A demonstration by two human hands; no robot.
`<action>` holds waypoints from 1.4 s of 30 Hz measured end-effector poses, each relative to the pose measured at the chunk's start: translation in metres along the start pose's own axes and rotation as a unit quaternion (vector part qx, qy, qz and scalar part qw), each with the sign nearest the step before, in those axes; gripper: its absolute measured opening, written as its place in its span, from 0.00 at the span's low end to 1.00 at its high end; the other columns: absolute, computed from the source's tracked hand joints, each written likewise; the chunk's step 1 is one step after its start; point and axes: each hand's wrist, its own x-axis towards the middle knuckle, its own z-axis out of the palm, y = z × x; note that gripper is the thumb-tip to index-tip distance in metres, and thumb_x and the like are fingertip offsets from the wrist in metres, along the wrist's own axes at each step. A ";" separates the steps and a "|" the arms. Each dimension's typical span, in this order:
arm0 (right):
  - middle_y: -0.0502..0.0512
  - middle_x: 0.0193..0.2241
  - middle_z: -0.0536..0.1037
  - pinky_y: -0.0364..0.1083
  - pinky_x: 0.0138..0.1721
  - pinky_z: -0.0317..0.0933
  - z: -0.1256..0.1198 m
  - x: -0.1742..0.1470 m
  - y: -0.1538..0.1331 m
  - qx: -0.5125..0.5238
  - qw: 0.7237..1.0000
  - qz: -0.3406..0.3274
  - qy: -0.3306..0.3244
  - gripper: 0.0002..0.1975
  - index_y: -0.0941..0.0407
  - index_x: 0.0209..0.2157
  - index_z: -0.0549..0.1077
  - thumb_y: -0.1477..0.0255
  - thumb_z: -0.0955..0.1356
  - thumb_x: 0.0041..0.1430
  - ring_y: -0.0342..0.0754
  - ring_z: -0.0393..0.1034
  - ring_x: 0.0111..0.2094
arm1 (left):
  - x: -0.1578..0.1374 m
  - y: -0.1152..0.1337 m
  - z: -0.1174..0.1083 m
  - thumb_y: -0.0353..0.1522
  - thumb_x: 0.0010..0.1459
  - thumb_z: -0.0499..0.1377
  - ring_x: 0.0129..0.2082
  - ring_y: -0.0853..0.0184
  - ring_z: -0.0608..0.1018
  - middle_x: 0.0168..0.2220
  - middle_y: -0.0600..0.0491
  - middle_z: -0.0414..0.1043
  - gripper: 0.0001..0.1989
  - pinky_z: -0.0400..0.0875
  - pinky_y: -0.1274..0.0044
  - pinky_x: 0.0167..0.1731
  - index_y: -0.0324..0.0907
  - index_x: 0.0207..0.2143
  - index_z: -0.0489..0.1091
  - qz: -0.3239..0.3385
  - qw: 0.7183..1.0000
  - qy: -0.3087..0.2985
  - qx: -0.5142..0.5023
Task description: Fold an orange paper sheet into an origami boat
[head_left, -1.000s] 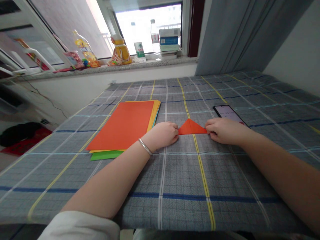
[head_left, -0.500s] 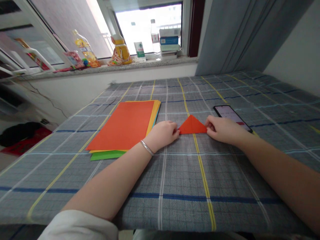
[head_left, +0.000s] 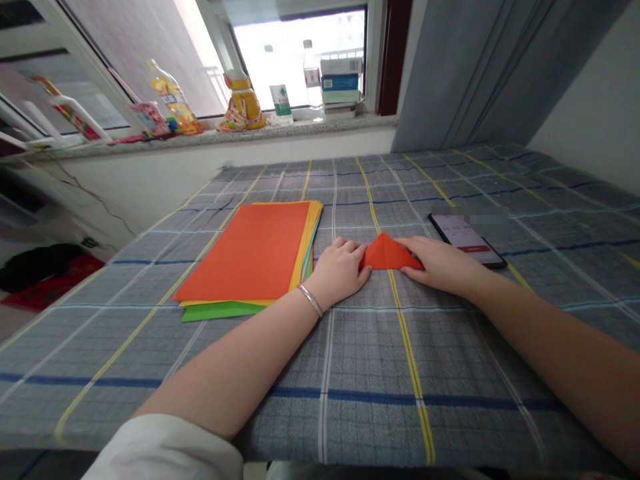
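Observation:
A small red-orange sheet of paper folded into a triangle [head_left: 386, 255] lies on the cloth with its peak pointing away from me. My left hand [head_left: 341, 268] is closed on its left corner, thumb at the near edge and fingers along the sloping side. At the right corner, my right hand [head_left: 440, 263] holds it likewise, fingers over the slope and thumb by the bottom edge. Both outer corners are partly hidden by the fingers. A faint crease runs down the middle of the triangle. A silver bangle [head_left: 311, 300] circles my left wrist.
Left of my hands lies a stack of coloured paper [head_left: 250, 253], orange on top. A phone [head_left: 467, 240] with a lit screen rests behind my right hand. The checked tablecloth [head_left: 370, 360] spreads beneath. Bottles and boxes [head_left: 341, 83] stand on the windowsill [head_left: 200, 138].
Both hands have shifted inward over the triangle, the left one to the right. Their fingers now lie along its sloping sides rather than pinching only the corner tips.

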 end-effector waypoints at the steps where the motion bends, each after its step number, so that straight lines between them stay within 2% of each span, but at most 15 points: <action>1: 0.63 0.51 0.74 0.54 0.50 0.65 0.001 0.000 0.000 0.000 1.000 -0.003 -0.001 0.29 0.59 0.61 0.64 0.64 0.64 0.60 0.58 0.70 0.50 | 0.000 0.000 0.002 0.40 0.65 0.52 0.51 0.56 0.70 0.50 0.43 0.72 0.22 0.66 0.65 0.54 0.36 0.54 0.69 -0.005 1.000 0.005 0.006; 4: 0.65 0.48 0.74 0.53 0.48 0.65 0.004 0.001 -0.001 -0.015 1.000 -0.003 -0.011 0.28 0.61 0.60 0.66 0.64 0.63 0.61 0.57 0.71 0.47 | -0.002 0.000 0.007 0.44 0.65 0.51 0.54 0.54 0.68 0.54 0.43 0.69 0.25 0.63 0.64 0.56 0.37 0.56 0.67 -0.025 1.000 0.005 0.017; 6: 0.65 0.47 0.74 0.53 0.47 0.66 0.005 0.002 -0.005 -0.033 0.999 -0.002 -0.015 0.26 0.62 0.57 0.69 0.65 0.62 0.61 0.57 0.72 0.45 | -0.003 -0.001 0.008 0.44 0.65 0.51 0.55 0.54 0.68 0.55 0.42 0.68 0.28 0.63 0.64 0.56 0.36 0.61 0.62 -0.038 0.999 0.006 0.015; 9: 0.65 0.45 0.74 0.54 0.46 0.66 0.004 0.002 -0.009 -0.050 0.999 -0.003 -0.013 0.23 0.62 0.54 0.72 0.67 0.61 0.61 0.57 0.72 0.43 | -0.002 -0.001 0.008 0.42 0.64 0.53 0.53 0.56 0.70 0.55 0.43 0.69 0.30 0.65 0.66 0.54 0.37 0.64 0.57 -0.018 1.000 0.017 -0.001; 13: 0.64 0.44 0.76 0.55 0.47 0.67 0.003 0.003 -0.009 -0.013 1.000 0.024 -0.008 0.22 0.60 0.52 0.74 0.67 0.62 0.60 0.57 0.73 0.44 | 0.003 -0.003 0.009 0.36 0.67 0.52 0.48 0.59 0.73 0.48 0.46 0.74 0.19 0.67 0.68 0.52 0.37 0.56 0.67 0.027 1.000 0.008 -0.015; 17: 0.63 0.46 0.78 0.57 0.52 0.65 0.005 0.007 -0.007 0.117 0.987 0.100 0.048 0.19 0.59 0.49 0.75 0.66 0.64 0.60 0.58 0.73 0.47 | 0.006 -0.002 0.009 0.35 0.69 0.48 0.45 0.60 0.76 0.44 0.45 0.77 0.19 0.68 0.68 0.50 0.36 0.53 0.70 0.002 0.999 0.012 -0.049; 19: 0.62 0.46 0.79 0.57 0.49 0.68 0.007 0.010 -0.007 0.241 0.953 0.166 0.082 0.18 0.57 0.48 0.75 0.64 0.66 0.59 0.57 0.75 0.45 | 0.007 -0.001 0.008 0.36 0.69 0.47 0.46 0.61 0.77 0.45 0.46 0.77 0.19 0.68 0.68 0.51 0.38 0.54 0.70 -0.012 0.995 0.014 -0.093; 21: 0.62 0.46 0.79 0.56 0.43 0.73 0.009 0.012 -0.010 0.379 0.894 0.214 0.106 0.18 0.55 0.47 0.74 0.63 0.69 0.56 0.56 0.76 0.44 | 0.007 0.001 0.007 0.36 0.69 0.48 0.48 0.62 0.76 0.47 0.48 0.77 0.18 0.67 0.68 0.52 0.40 0.54 0.70 -0.025 0.990 0.016 -0.140; 24: 0.60 0.48 0.78 0.53 0.40 0.75 0.012 0.014 -0.015 0.527 0.810 0.226 0.124 0.16 0.53 0.46 0.73 0.64 0.70 0.56 0.56 0.75 0.47 | 0.006 0.004 0.006 0.37 0.67 0.51 0.48 0.61 0.76 0.49 0.48 0.77 0.19 0.68 0.68 0.52 0.41 0.57 0.67 -0.048 0.980 0.021 -0.191; 25: 0.60 0.48 0.78 0.53 0.42 0.75 0.012 0.015 -0.017 0.554 0.792 0.223 0.125 0.15 0.52 0.46 0.72 0.65 0.69 0.57 0.55 0.74 0.49 | 0.006 0.005 0.006 0.37 0.66 0.52 0.48 0.61 0.76 0.49 0.48 0.77 0.21 0.68 0.67 0.52 0.41 0.59 0.66 -0.051 0.978 0.019 -0.202; 27: 0.58 0.49 0.77 0.54 0.44 0.74 0.013 0.015 -0.022 0.586 0.774 0.211 0.116 0.14 0.51 0.45 0.72 0.64 0.69 0.58 0.54 0.74 0.50 | 0.006 0.007 0.006 0.37 0.64 0.55 0.47 0.60 0.76 0.48 0.48 0.77 0.24 0.68 0.66 0.51 0.40 0.61 0.62 -0.051 0.973 0.013 -0.224; 31: 0.58 0.54 0.73 0.56 0.47 0.73 0.015 0.015 -0.030 0.600 0.776 0.176 0.089 0.19 0.49 0.51 0.69 0.64 0.69 0.58 0.54 0.73 0.51 | 0.006 0.010 0.006 0.37 0.63 0.56 0.47 0.60 0.76 0.48 0.49 0.77 0.30 0.69 0.65 0.50 0.43 0.66 0.55 -0.022 0.958 -0.011 -0.287; 34: 0.58 0.56 0.71 0.58 0.52 0.70 0.020 0.016 -0.032 0.584 0.795 0.139 0.085 0.28 0.48 0.59 0.62 0.65 0.69 0.57 0.54 0.71 0.53 | 0.006 0.011 0.009 0.36 0.61 0.59 0.47 0.60 0.76 0.49 0.48 0.75 0.35 0.69 0.66 0.49 0.44 0.67 0.51 -0.002 0.946 -0.012 -0.324; 37: 0.59 0.57 0.71 0.59 0.59 0.62 0.027 0.017 -0.030 0.563 0.816 0.091 0.093 0.33 0.49 0.63 0.58 0.66 0.68 0.57 0.54 0.68 0.57 | 0.007 0.010 0.012 0.36 0.60 0.61 0.46 0.61 0.77 0.50 0.47 0.74 0.38 0.70 0.66 0.49 0.43 0.68 0.48 -0.010 0.934 -0.006 -0.356; 42: 0.57 0.62 0.66 0.60 0.62 0.57 0.036 0.021 -0.027 0.577 0.811 0.041 0.085 0.34 0.46 0.66 0.52 0.66 0.67 0.61 0.53 0.59 0.63 | 0.008 0.008 0.014 0.38 0.61 0.60 0.47 0.61 0.77 0.49 0.47 0.75 0.36 0.69 0.67 0.50 0.41 0.67 0.49 -0.013 0.920 -0.001 -0.392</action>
